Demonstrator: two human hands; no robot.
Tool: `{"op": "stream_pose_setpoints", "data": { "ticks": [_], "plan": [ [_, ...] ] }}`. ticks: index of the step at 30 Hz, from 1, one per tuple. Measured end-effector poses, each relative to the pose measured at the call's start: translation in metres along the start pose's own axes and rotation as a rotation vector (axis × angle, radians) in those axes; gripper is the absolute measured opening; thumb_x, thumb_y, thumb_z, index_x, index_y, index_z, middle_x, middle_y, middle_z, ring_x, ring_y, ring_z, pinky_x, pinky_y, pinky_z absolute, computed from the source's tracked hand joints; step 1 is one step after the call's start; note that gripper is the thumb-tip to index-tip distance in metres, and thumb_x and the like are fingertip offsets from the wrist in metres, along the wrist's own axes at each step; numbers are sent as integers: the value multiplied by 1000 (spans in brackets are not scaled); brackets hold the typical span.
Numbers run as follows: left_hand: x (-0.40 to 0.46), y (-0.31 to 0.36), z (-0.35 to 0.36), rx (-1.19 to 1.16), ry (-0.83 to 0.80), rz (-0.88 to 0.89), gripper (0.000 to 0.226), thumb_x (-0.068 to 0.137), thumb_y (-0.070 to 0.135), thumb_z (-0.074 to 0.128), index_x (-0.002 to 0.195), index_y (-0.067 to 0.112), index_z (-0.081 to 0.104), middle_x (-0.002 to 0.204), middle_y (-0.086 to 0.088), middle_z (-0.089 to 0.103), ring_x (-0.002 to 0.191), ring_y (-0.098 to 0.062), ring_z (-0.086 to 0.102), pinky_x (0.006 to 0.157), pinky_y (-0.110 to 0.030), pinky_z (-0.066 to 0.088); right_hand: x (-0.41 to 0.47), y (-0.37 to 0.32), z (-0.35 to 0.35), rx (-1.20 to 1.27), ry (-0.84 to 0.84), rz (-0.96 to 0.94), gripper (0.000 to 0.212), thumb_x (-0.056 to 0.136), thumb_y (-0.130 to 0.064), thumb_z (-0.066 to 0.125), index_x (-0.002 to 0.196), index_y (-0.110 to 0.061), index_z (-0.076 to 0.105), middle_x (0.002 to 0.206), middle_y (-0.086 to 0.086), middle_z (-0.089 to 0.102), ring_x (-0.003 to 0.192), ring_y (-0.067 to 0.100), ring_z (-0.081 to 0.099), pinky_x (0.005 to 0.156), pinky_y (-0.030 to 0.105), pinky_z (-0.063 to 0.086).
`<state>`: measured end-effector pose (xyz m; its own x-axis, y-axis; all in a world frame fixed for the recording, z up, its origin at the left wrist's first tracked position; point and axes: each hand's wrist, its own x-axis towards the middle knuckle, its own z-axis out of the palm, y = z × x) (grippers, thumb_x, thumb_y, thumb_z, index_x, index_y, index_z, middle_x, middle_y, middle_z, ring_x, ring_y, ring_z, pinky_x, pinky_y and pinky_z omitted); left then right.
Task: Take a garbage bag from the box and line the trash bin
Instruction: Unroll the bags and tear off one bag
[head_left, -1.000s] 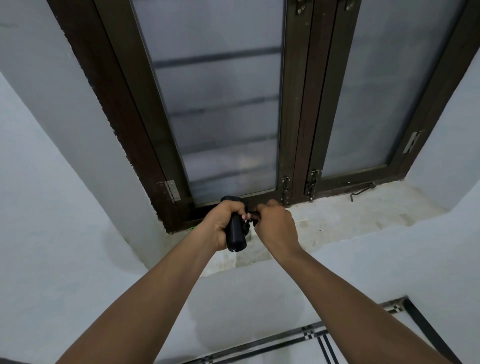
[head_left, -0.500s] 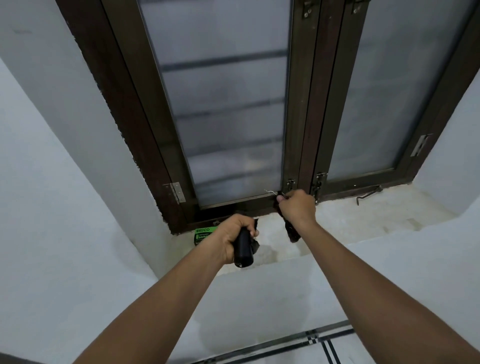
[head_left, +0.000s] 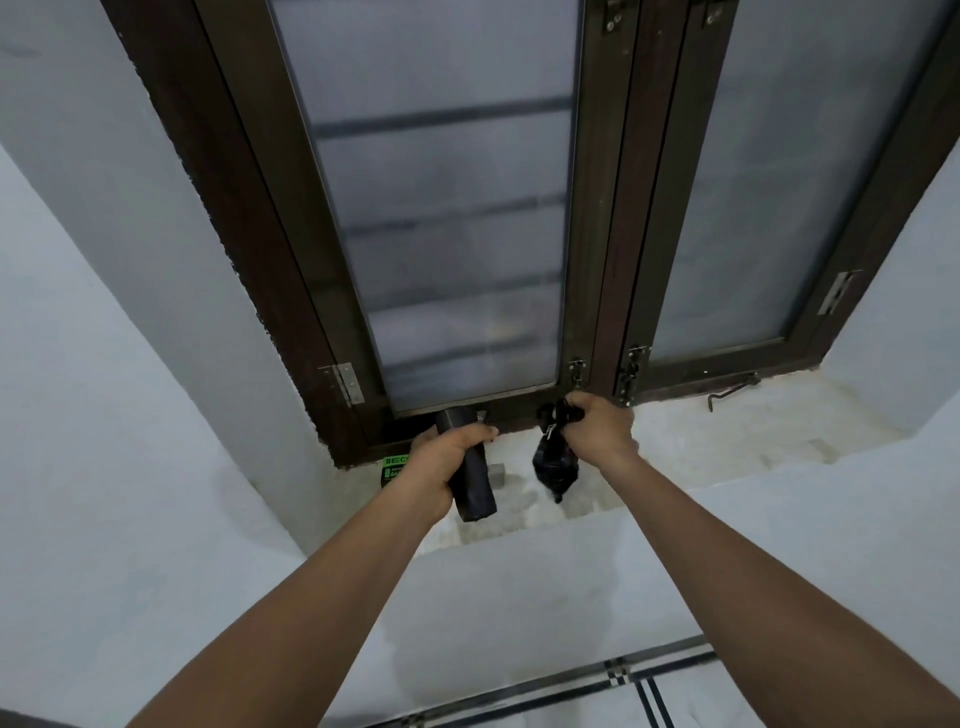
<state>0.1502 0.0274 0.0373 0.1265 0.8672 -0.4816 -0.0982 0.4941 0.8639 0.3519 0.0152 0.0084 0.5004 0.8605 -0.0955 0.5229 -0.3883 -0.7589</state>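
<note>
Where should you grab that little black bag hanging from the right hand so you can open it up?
Take the loose lower end of the garbage bag, coming from below. It hangs bunched from the right hand, which already pinches its top, so the bottom dangles free. The left hand would likely have to put down the black roll first.

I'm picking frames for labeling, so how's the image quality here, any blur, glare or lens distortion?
Head view: dim, flat light through the frosted window, no glare; wide-angle lens bows the window frame; the black roll in the left hand and the crumpled bag in the right hand look sharp.
</note>
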Motion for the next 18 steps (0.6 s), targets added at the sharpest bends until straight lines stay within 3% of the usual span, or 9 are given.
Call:
{"op": "stream_pose_setpoints", "data": {
  "ticks": [1, 4, 7, 9, 12, 15, 18],
  "plan": [
    [0, 1, 0, 9, 18, 36, 46, 73, 5, 88, 113, 5, 65, 98, -17, 74, 73, -30, 72, 66, -42, 63, 1, 3, -2, -115, 90, -117, 43, 83, -4, 64, 110, -37, 72, 114, 0, 70, 114, 29, 60, 93, 39, 53],
    [-2, 6, 1, 12, 18, 105, 41, 75, 2, 88, 109, 7, 66, 89, -9, 76, 59, -19, 74, 48, -30, 57, 6, 11, 1, -200, 250, -441, 43, 81, 9, 66, 115, -17, 74, 115, 2, 62, 96, 28, 64, 79, 37, 60],
    [2, 7, -1, 46, 23, 127, 46, 76, 10, 89, 114, 14, 63, 100, -3, 73, 83, -20, 71, 63, -35, 58, 12, 22, 13, -410, 235, -574, 42, 89, 4, 64, 128, -12, 65, 117, 7, 53, 102, 29, 58, 80, 39, 57],
    [5, 6, -4, 81, 45, 149, 46, 77, 15, 89, 115, 16, 62, 110, -1, 69, 95, -20, 67, 74, -40, 60, 19, 36, 25, -632, 0, -513, 52, 88, 3, 59, 137, -16, 61, 124, 10, 53, 112, 32, 55, 89, 38, 54],
    [11, 4, -6, 96, 81, 163, 37, 82, 16, 85, 113, 17, 64, 114, -3, 67, 100, -23, 67, 68, -35, 60, 27, 58, 31, -666, -290, -279, 50, 88, -8, 53, 133, -26, 64, 132, 14, 55, 128, 35, 50, 102, 34, 49],
    [16, 1, -5, 114, 79, 133, 32, 88, 19, 80, 115, 17, 65, 116, -7, 67, 103, -26, 67, 66, -32, 61, 28, 59, 21, -366, -299, -135, 39, 91, -7, 56, 123, -21, 73, 131, 9, 66, 126, 28, 58, 100, 22, 45],
    [19, -5, 1, 181, 86, 131, 25, 91, 26, 77, 111, 18, 66, 116, -10, 70, 102, -29, 69, 60, -31, 60, 18, 54, 10, -77, -134, -67, 29, 88, -2, 62, 99, -20, 81, 112, 0, 76, 109, 18, 67, 87, 13, 41]
  ]
}}
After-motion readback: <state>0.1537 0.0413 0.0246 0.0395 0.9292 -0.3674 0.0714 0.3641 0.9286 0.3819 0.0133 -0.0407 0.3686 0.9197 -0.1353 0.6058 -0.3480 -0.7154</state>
